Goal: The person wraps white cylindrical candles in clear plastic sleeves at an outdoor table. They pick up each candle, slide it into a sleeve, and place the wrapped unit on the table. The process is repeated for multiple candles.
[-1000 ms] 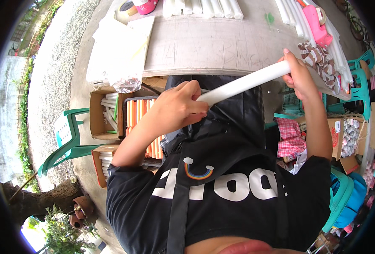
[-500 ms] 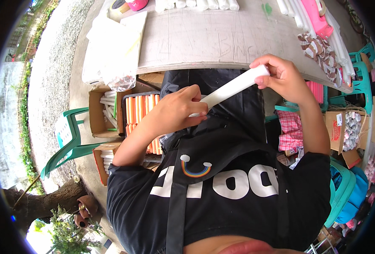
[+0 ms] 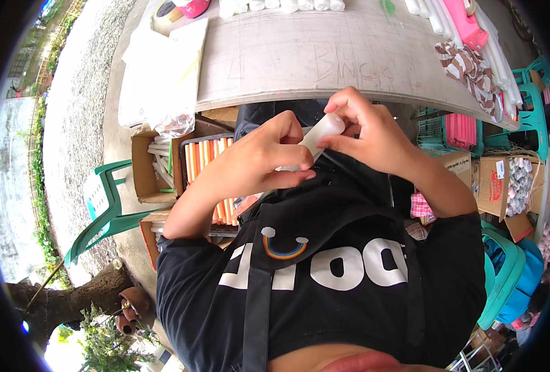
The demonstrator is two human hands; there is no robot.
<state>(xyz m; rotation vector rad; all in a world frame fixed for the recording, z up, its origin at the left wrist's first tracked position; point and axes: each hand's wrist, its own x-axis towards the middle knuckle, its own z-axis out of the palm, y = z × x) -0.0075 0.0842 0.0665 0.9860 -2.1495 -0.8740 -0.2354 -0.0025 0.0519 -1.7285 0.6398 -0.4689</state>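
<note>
A smooth white candle (image 3: 326, 131) is held at a slant between my two hands, over my lap just off the table's near edge. My left hand (image 3: 266, 152) is closed round its lower part, and the fingers hide that end. At the upper right end, my right hand (image 3: 369, 129) pinches the candle with thumb and fingers close to its round tip. The two hands are near each other, and only a short length of candle shows between them.
The grey table (image 3: 300, 62) bears white sheets (image 3: 160, 74) at left, a row of white rolls (image 3: 281, 5), and a pink tool (image 3: 467, 28) at right. A crate of orange sticks (image 3: 199, 158) and a cardboard box (image 3: 143, 167) stand low left, beside a green chair (image 3: 104, 204).
My right hand has moved left and slightly down, closer to my left hand. Less of the candle shows between them, and its tip has come left with the hand.
</note>
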